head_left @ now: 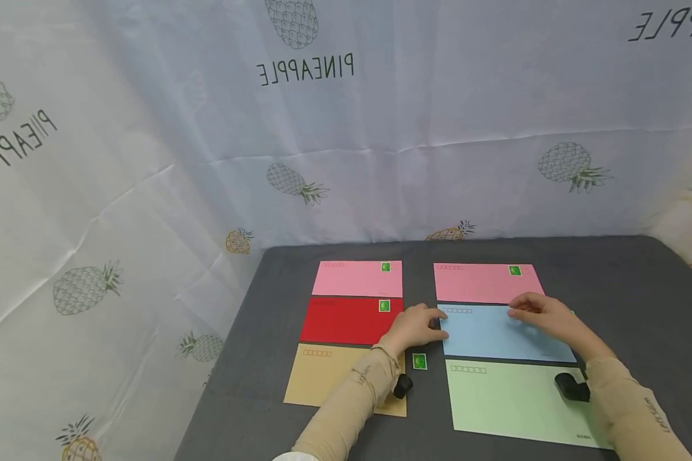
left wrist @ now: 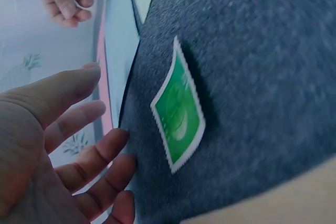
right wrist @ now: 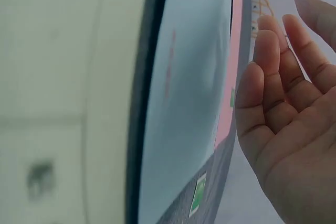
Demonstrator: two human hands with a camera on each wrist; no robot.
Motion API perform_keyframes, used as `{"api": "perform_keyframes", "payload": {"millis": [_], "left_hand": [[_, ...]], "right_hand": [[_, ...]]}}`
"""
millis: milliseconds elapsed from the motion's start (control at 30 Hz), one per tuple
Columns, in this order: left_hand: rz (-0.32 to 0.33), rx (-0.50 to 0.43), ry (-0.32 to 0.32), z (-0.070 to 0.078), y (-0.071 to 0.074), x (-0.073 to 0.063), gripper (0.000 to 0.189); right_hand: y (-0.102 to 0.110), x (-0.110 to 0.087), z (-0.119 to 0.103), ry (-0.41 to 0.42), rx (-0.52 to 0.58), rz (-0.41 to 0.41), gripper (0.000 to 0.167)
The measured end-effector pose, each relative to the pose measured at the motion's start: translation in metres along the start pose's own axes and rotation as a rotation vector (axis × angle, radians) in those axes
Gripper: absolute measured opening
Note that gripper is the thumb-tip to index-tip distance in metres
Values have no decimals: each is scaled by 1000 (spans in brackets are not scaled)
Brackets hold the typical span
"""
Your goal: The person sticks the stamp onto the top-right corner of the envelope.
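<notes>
A light blue envelope [head_left: 496, 333] lies in the middle of the right column. My left hand [head_left: 413, 328] is at its left edge, fingertips right by the border and thumb apart from the fingers. Over the upper right part of the same envelope hovers my right hand [head_left: 544, 314], fingers loosely bent with nothing between them in the right wrist view. A loose green stamp [head_left: 419, 362] lies on the table just below my left hand, its corners curling up in the left wrist view. Another stamp [right wrist: 198, 195] shows past the blue envelope's right end, mostly hidden by my right hand in the head view.
Above the blue envelope is a stamped pink one [head_left: 478, 283]; below it, a light green one [head_left: 513, 403]. The left column has stamped pink [head_left: 352, 278] and red [head_left: 340, 320] envelopes and a tan one [head_left: 311, 378] partly under my left forearm. A pineapple-print curtain [head_left: 380, 192] borders the dark table [head_left: 236, 365].
</notes>
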State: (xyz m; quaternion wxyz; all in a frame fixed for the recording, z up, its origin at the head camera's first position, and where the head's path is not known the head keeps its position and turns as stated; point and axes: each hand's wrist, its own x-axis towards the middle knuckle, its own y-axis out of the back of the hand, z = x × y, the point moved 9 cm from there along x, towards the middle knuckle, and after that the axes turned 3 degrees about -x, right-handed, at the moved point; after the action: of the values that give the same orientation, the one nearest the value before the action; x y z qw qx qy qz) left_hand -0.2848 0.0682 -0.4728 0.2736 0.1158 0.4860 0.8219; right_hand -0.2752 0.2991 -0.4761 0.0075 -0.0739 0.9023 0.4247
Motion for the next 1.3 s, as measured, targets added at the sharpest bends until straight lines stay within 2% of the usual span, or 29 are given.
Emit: {"api": "perform_keyframes", "payload": {"millis": [233,533,733,933,1167,1300], "left_hand": [[-11,38,24,4,-4,2,40],[3,69,119,-5,-7,-1,49],[22,107,96,-4,-10,2,50],[17,121,92,-3,-11,1,51],[17,129,91,-2,-11,2,51],[22,140,81,-1,-10,0,51]], "right_hand": [[12,-13,16,-31,-54,24,43],[23,-23,44,-103,-124,55,49],[30,-30,67,-179,-133,78,54],[39,-33,78,-245,-105,133,58],[39,-32,93,-314,-56,154,61],[36,-29,99,-326,-60,152,62]]}}
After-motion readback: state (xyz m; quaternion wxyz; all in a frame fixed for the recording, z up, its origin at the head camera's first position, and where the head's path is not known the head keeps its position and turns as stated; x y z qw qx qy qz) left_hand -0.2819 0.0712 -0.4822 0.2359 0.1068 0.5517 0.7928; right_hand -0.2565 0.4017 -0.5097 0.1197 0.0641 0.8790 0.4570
